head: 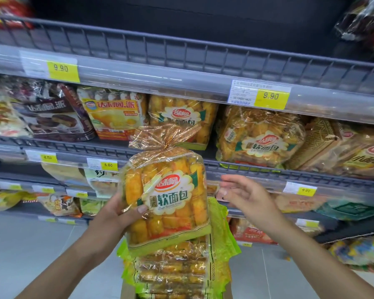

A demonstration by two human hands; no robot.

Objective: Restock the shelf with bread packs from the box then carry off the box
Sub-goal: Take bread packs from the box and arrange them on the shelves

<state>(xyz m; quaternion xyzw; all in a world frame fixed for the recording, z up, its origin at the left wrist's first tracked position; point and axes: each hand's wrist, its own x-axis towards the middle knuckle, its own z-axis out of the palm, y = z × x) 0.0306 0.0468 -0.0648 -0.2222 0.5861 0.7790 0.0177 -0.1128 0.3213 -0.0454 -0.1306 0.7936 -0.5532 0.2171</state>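
Our left hand (pixel 117 212) grips the bread pack (pixel 166 197) upright, tied end up, just below the shelf (pixel 235 167), while our right hand (pixel 244 195), fingers (pixel 231 184) spread and empty, hovers beside it, seemingly nearer the shelf.

Upright bread pack (pixel 166 197) — above box (pixel 127 291)

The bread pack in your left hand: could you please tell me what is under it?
Below the held bread pack, more packs lie stacked in the box, green wrapper edges sticking out. It covers the stack's top, and the box's depth is hidden.
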